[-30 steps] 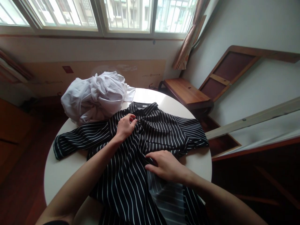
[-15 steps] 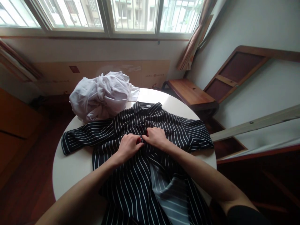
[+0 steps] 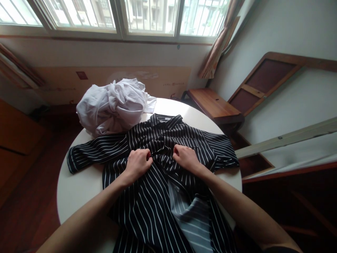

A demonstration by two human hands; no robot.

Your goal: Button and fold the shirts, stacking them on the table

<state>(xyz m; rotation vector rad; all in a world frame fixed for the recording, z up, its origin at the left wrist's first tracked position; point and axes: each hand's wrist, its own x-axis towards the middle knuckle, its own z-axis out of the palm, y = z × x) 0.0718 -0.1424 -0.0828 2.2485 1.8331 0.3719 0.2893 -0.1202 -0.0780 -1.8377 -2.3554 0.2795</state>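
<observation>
Left hand (image 3: 138, 162), curled nearly closed, grips the striped shirt (image 3: 150, 203); right hand (image 3: 186, 157) (fingers likewise bent) pinches it too.

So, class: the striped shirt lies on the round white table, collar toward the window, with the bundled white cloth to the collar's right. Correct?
Not quite: the head view shows the bundled white cloth to the collar's left. The striped shirt does lie on the round white table, collar toward the window.
</observation>
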